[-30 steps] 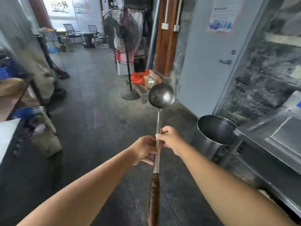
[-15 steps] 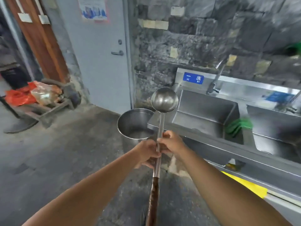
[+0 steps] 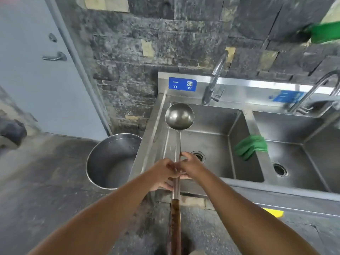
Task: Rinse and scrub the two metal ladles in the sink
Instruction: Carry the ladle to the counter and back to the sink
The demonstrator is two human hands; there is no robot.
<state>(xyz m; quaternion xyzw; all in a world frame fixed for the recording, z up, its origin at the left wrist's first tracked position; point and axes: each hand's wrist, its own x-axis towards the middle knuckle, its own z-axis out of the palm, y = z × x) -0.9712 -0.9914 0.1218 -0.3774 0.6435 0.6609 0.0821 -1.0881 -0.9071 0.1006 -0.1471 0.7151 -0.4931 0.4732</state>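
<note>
I hold a long metal ladle [image 3: 179,116] with a dark wooden grip out in front of me. Its round bowl hangs over the left basin of a steel sink [image 3: 211,144]. My left hand [image 3: 162,173] and my right hand [image 3: 191,167] are both closed around the steel shaft, side by side, just above the sink's front edge. I can make out only one ladle; whether a second lies behind it cannot be told. A bent tap [image 3: 216,78] stands at the back of the left basin, with no water running from it.
A green cloth [image 3: 251,146] hangs over the divider between the two basins. A second tap [image 3: 316,89] serves the right basin. A large steel pot [image 3: 112,161] stands on the floor left of the sink. A grey door [image 3: 36,70] is at the left.
My view has swung right from the room to the sink. The ladle, held the same way in both hands, now has its bowl over the left basin.
</note>
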